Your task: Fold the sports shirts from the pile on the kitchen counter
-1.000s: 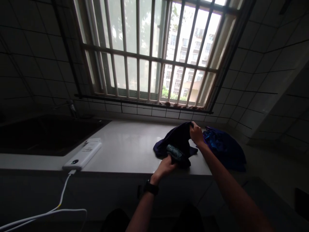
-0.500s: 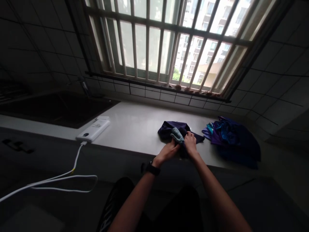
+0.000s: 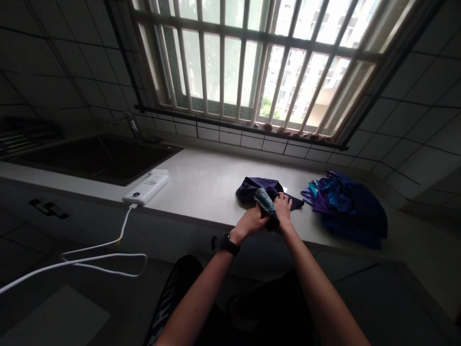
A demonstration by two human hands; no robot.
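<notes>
counter [image 3: 205, 178]: stretching pale below | sink [image 3: 82, 158]: sitting sunk into its left part | power bank [image 3: 148, 188]: lying beside the sink | cloth [image 3: 251, 189]: lying crumpled | clothes [image 3: 355, 206]: resting piled, right of the cloth

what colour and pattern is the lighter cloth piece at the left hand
Greyish teal with pale swirls; the cloth piece shows best in the head view.

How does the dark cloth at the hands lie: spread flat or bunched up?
Bunched up: the dark cloth sits in raised folds on the counter, not smoothed flat.
</notes>
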